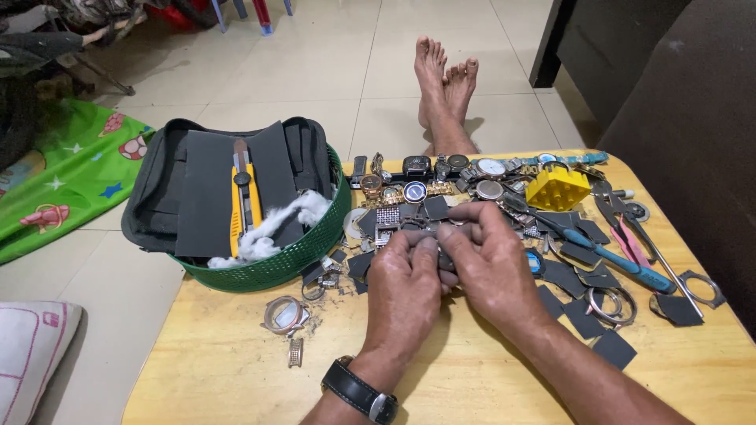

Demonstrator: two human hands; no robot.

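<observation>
The left hand (403,287) and the right hand (492,264) meet over the yellow table (236,370). Both hands pinch one small dark piece (445,256) with fingers closed tight on it. What the piece is cannot be told. A black wrist watch (358,389) sits on the left arm, close behind the grip. Left of the grip lies a round watch case (285,315). Right of the grip lie dark square scraps (583,319) and a blue-handled tool (622,264). Just past the grip is a row of watches (441,177) and a yellow block (557,189). Far left of the grip stands a green basket (283,264) with a yellow knife (244,197). Bare feet (445,79) rest farthest away.
</observation>
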